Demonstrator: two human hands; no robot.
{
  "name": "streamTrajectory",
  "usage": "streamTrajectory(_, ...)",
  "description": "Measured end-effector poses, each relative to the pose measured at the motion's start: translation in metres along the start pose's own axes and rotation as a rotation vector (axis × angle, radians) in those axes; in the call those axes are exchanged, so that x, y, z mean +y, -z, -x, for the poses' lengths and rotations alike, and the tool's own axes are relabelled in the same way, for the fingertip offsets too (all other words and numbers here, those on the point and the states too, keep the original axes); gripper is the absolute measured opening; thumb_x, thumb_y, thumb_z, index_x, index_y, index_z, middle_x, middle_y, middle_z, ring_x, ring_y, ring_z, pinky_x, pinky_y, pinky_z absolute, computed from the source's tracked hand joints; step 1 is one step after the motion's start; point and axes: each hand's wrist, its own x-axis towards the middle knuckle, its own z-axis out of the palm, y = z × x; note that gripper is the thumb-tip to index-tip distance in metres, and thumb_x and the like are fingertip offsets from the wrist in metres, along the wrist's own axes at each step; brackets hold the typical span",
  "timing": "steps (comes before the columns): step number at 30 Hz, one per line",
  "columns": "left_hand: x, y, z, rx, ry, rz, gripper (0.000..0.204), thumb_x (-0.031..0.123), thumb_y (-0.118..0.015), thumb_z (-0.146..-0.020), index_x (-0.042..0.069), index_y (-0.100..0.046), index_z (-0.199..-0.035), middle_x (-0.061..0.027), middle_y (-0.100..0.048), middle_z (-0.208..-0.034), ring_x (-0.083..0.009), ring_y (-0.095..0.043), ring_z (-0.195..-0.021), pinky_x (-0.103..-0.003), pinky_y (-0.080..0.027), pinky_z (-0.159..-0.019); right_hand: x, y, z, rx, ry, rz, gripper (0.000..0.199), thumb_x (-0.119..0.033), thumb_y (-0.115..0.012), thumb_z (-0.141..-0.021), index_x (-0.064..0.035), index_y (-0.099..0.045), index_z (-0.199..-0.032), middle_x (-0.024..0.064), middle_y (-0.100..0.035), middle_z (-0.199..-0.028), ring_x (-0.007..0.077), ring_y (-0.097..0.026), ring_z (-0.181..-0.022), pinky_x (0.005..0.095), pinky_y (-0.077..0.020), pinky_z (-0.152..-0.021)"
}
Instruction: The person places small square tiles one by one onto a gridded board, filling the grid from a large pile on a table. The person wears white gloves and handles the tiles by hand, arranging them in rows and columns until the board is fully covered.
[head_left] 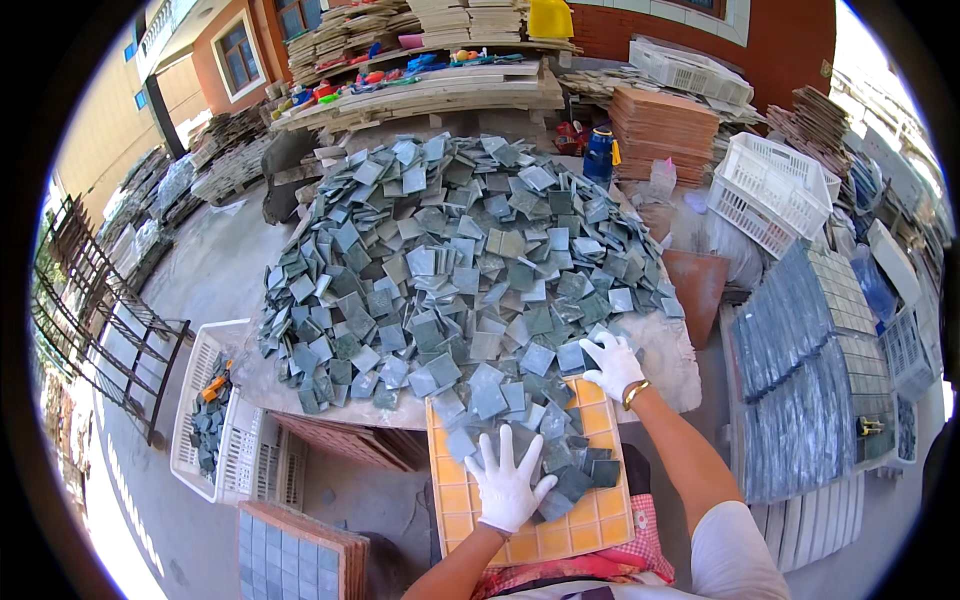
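A heap of small square grey-green stone tiles (440,260) covers most of the work table (665,365) in front of me. Against its near edge rests an orange tray (450,520) divided into square cells, with loose tiles (570,482) lying on it. My left hand (507,490), in a white glove, is spread with fingers pointing away from me, over the tray beside those tiles. At the heap's near right edge is my right hand (613,366), also gloved, fingers apart over tiles by the tray's far right corner. Neither hand appears to grip a tile.
At left stands a white plastic crate (205,430) holding tiles and an orange-handled tool. A stack of tile-filled trays (290,550) sits at lower left. Plastic-wrapped tile stacks (795,390) and white crates (770,190) stand at right. A blue jug (600,157) is beyond the heap.
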Motion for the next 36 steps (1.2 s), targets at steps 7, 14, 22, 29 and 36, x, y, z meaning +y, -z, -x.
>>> streamTrajectory(7, -0.022, -0.009, -0.075, -0.033, -0.019, -0.049, 0.070, 0.050, -0.063, -0.082, 0.024, -0.040, -0.143, -0.0154, -0.027, -0.152, -0.0444, -0.020, -0.139, -0.069, -0.019, -0.103, -0.027, -0.007, 0.045, 0.169, -0.111, -0.133, 0.023, -0.016, -0.067, -0.080, -0.0121, -0.062, -0.102, 0.0091, -0.057, -0.103, 0.0326, -0.054, -0.100, 0.0432, -0.0475, -0.083)
streamTrajectory(14, -0.039, -0.011, 0.014, -0.056, -0.177, -0.109, 0.061, 0.032, -0.061, -0.084, 0.015, -0.043, -0.140, -0.0130, -0.037, -0.148, -0.0362, -0.034, -0.134, -0.064, -0.022, -0.104, -0.016, -0.024, 0.044, 0.175, 0.007, -0.138, 0.039, -0.018, -0.071, -0.077, -0.0129, -0.058, -0.114, 0.0097, -0.054, -0.118, 0.0340, -0.052, -0.107, 0.0426, -0.0463, -0.090)
streamTrajectory(22, -0.041, 0.004, 0.073, -0.058, -0.073, 0.145, 0.067, 0.037, -0.065, -0.082, 0.006, -0.045, -0.138, -0.0153, -0.041, -0.145, -0.0413, -0.034, -0.133, -0.060, -0.021, -0.108, -0.005, -0.019, 0.030, 0.116, -0.156, -0.098, 0.041, -0.025, -0.065, -0.085, -0.0105, -0.053, -0.122, 0.0191, -0.060, -0.105, 0.0368, -0.059, -0.096, 0.0445, -0.0499, -0.084)
streamTrajectory(29, -0.058, 0.004, 0.129, 0.041, 0.198, 0.179, 0.063, 0.028, -0.071, -0.077, 0.004, -0.050, -0.132, -0.0168, -0.045, -0.139, -0.0403, -0.035, -0.133, -0.058, -0.023, -0.108, -0.043, 0.030, 0.132, -0.047, -0.235, -0.778, 0.032, -0.015, -0.063, -0.085, -0.0062, -0.063, -0.115, 0.0164, -0.067, -0.106, 0.0287, -0.066, -0.097, 0.0342, -0.0514, -0.084)
streamTrajectory(36, -0.033, 0.017, 0.105, 0.187, -0.011, 0.200, 0.054, 0.016, -0.077, -0.068, 0.007, -0.060, -0.118, -0.0105, -0.057, -0.108, -0.0308, -0.051, -0.106, -0.046, -0.038, -0.099, -0.080, 0.010, 0.232, -0.159, -0.127, -0.522, 0.032, -0.018, -0.070, -0.080, -0.0086, -0.065, -0.110, 0.0140, -0.062, -0.102, 0.0304, -0.062, -0.093, 0.0373, -0.0505, -0.084)
